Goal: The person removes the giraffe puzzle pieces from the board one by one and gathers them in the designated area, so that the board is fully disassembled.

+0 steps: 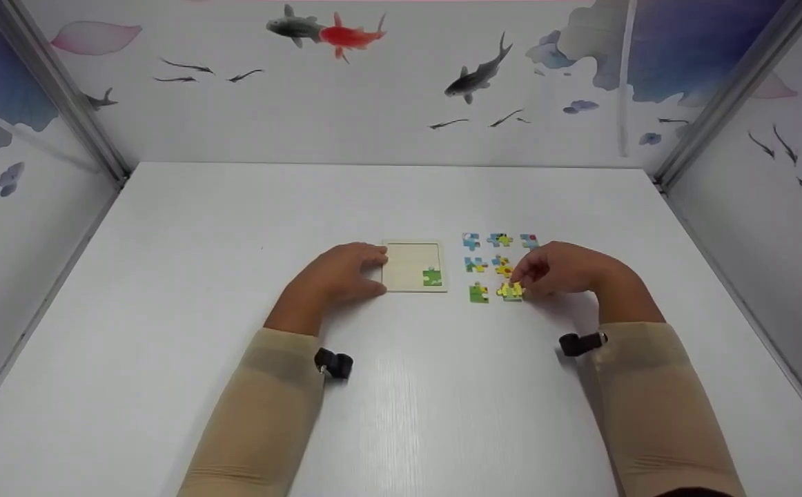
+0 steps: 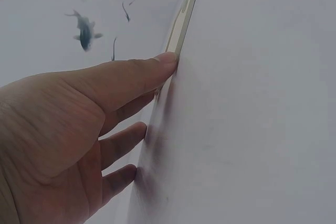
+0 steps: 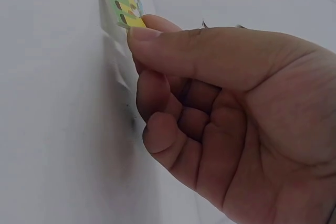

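A shallow wooden puzzle tray point(image 1: 408, 266) lies on the white table with one green puzzle piece point(image 1: 431, 277) in its near right corner. At the tray's left edge is my left hand point(image 1: 346, 273), fingers spread and extended; in the left wrist view the thumb tip point(image 2: 168, 59) touches the tray's edge. My right hand point(image 1: 563, 268) pinches a yellow-and-green puzzle piece point(image 1: 511, 292) between thumb and index finger. That piece point(image 3: 123, 3) is tilted in the right wrist view, and the other fingers curl in toward the palm.
Right of the tray lie several loose puzzle pieces in rows, among them a green piece point(image 1: 479, 293), a blue-and-yellow piece point(image 1: 475, 264) and a blue piece with red point(image 1: 529, 240) near the right hand. Printed walls with fish stand behind and beside the table point(image 1: 401, 407).
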The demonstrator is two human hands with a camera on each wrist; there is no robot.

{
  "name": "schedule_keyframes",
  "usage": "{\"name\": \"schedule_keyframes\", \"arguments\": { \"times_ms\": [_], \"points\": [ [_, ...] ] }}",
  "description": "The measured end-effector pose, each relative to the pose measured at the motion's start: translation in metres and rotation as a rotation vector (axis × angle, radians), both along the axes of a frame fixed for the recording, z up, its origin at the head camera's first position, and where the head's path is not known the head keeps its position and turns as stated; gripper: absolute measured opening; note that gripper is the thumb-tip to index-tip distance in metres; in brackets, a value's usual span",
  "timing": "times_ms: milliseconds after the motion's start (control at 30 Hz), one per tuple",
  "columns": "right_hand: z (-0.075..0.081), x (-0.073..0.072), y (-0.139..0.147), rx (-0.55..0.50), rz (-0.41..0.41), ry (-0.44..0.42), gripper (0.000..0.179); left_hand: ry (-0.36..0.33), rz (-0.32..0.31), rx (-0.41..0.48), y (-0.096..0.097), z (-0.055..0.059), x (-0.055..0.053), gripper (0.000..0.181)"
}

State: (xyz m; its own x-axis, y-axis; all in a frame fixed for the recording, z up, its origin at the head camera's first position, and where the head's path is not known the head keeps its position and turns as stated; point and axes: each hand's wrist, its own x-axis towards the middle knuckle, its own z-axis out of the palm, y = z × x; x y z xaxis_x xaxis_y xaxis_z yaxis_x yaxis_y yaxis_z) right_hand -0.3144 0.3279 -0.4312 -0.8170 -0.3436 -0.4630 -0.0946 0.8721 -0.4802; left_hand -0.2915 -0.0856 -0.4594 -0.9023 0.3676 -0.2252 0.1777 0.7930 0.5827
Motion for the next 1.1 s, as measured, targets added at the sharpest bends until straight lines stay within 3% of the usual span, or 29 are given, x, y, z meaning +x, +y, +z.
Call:
{"name": "schedule_keyframes", "arguments": {
  "times_ms": [300, 500, 733, 900, 1100],
  "points": [
    [0.007, -0.001, -0.013, -0.027, -0.061, 0.035, 0.029, -0.003, 0.021, -0.008, 0.002, 0.001, 0.003, 0.062],
    [0.011, -0.005, -0.044, -0.065, -0.029, 0.106, 0.035, 0.018, -0.008, -0.013, -0.001, -0.001, 0.000, 0.061],
    [0.015, -0.010, -0.088, -0.121, -0.013, 0.102, 0.038, 0.021, -0.025, -0.010, -0.003, -0.003, -0.001, 0.061],
    [0.012, -0.015, -0.112, -0.136, 0.003, 0.107, 0.036, 0.024, -0.027, -0.020, -0.002, -0.003, -0.002, 0.061],
    [0.003, -0.016, -0.120, -0.131, 0.000, 0.112, 0.033, 0.022, -0.030, -0.020, 0.000, -0.003, -0.002, 0.061]
  ]
}}
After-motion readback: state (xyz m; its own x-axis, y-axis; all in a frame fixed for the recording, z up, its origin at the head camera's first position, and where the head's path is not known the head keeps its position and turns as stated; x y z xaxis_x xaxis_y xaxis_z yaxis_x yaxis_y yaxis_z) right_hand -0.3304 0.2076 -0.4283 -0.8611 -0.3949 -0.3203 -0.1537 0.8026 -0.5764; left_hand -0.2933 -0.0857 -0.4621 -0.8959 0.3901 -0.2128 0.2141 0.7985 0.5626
